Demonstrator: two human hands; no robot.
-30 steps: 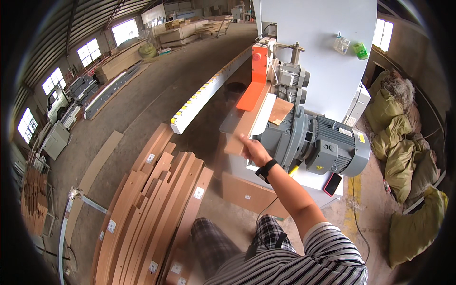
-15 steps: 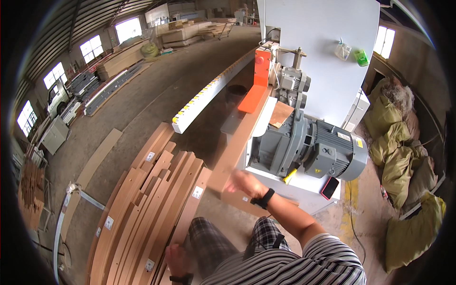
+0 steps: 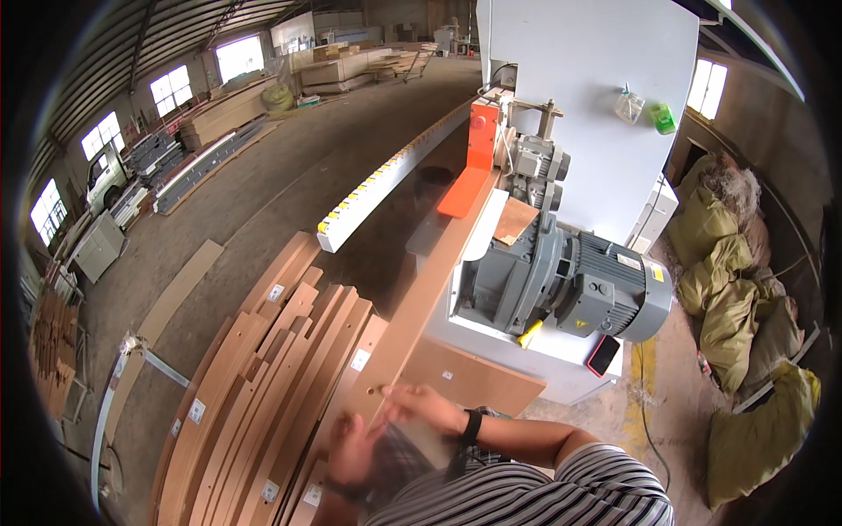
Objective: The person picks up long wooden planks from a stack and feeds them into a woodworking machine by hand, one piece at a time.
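Note:
A long brown wooden board (image 3: 427, 294) slopes from under the orange guard (image 3: 462, 195) of the machine down toward me, with a small round hole near its close end. My right hand (image 3: 425, 408) is at the right edge of that end, its fingers closed against the board. Just left of it and lower, my left hand (image 3: 353, 449) is by the board's near end, smeared by motion, so its grip cannot be made out. To the left lies a stack of similar brown boards (image 3: 289, 377), several with white labels.
A grey motor (image 3: 605, 285) sits on the machine's base, with a phone (image 3: 603, 356) near the corner. A wide brown panel (image 3: 478, 379) lies below. Left of the machine runs a white rail (image 3: 386, 180) with yellow pieces. Full sacks (image 3: 728, 263) line the right side.
The board now reaches closer to me. My right hand has moved left and down along with its near end; my left hand has risen from the stack toward it.

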